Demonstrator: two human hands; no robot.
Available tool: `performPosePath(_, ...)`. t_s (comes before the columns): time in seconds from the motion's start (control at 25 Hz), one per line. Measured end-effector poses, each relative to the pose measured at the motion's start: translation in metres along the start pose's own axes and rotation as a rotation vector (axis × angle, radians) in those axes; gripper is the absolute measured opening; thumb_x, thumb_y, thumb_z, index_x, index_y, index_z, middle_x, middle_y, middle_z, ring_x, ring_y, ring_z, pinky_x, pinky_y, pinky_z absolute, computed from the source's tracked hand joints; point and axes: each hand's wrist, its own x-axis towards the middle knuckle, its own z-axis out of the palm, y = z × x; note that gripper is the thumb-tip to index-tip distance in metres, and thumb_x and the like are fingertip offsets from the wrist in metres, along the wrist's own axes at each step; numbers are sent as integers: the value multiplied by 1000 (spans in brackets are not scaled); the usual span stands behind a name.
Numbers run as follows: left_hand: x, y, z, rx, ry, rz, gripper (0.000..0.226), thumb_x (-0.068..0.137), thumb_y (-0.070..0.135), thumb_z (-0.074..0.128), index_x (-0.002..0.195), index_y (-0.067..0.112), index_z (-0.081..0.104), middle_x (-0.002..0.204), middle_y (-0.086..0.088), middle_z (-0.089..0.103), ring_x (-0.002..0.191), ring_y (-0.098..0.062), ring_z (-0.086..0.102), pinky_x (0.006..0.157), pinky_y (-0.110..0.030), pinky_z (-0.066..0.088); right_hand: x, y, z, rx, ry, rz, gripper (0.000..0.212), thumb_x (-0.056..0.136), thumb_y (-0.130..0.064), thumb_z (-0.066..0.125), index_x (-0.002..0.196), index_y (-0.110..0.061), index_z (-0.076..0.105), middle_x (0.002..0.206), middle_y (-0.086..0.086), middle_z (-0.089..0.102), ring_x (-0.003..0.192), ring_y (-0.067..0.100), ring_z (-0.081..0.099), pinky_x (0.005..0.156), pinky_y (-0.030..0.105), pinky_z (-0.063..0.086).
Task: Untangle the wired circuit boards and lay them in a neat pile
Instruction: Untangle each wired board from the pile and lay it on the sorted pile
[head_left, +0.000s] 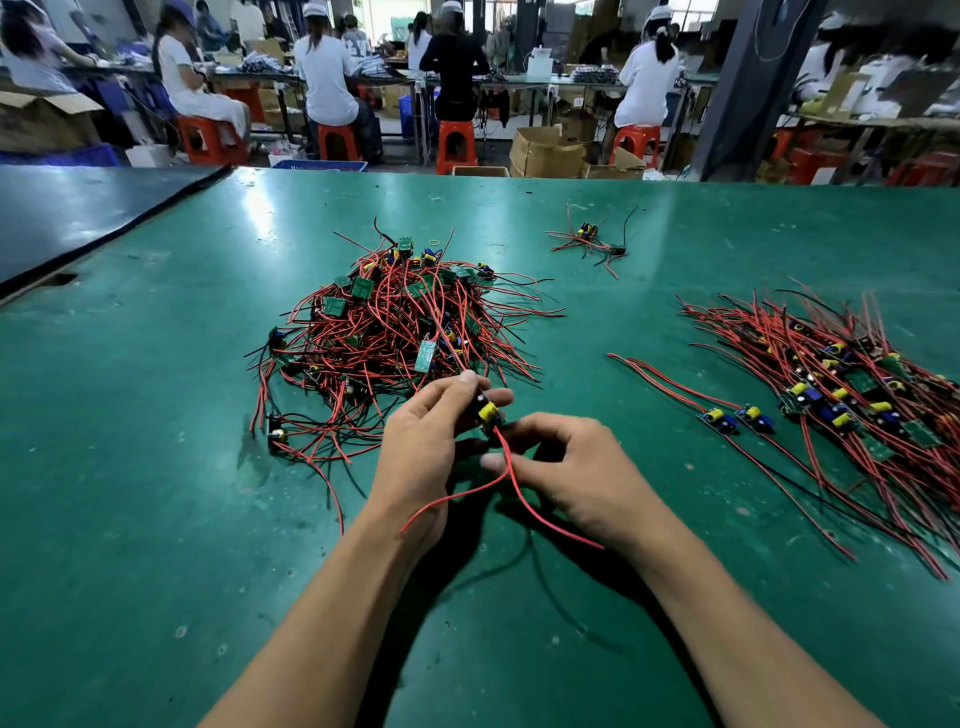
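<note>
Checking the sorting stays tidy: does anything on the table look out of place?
Yes. A small clump of wired boards lies alone at the far side of the table, apart from both the tangled heap and the neat pile on the right.

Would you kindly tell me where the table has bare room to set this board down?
Bare mat lies between the tangle and the neat pile, left of the left forearm, and behind the tangle. Crowded: the tangle and pile themselves.
</note>
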Motion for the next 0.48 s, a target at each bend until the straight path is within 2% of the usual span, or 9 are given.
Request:
performPosePath(0.12,0,-3,0,-1,30,35,13,94,25,62,90,13,66,95,-10,76,78,-21,69,75,-42,57,-2,-4,13,-153,114,-141,31,75,-47,82,81,-18,73,64,-4,64,57,5,46,55,29,40)
performPosePath(0.16,-1,-4,1,15,28,43,13,93,25,63,90,13,66,94,-9,76,78,-21,69,74,-41,58,-2,-6,14,-148,164,-170,32,79,-48,78,78,-17,71,61,-4,59,56,5,44,54,28,38)
performPosePath(0.24,-3,-5,2,44,24,56,15,90,29,66,85,15,66,89,-5,76,77,-19,69,65,-31,57,0,-7,13,-34,226,-183,31,91,-42,69,73,-15,69,59,-7,55,56,3,44,54,23,36)
performPosePath(0.36,-6,-3,0,73,-54,42,21,77,41,71,81,21,68,86,0,74,83,-14,69,68,-26,49,1,-12,9,227,221,-108,33,99,-29,60,70,-15,68,61,-4,57,52,3,46,51,12,35)
performPosePath(0.48,-9,-2,-1,-6,-197,-53,28,62,39,78,85,22,74,91,0,73,78,-13,66,63,-23,46,0,-17,4,459,131,36,31,95,-31,64,70,-14,64,61,1,52,50,9,41,44,16,33)
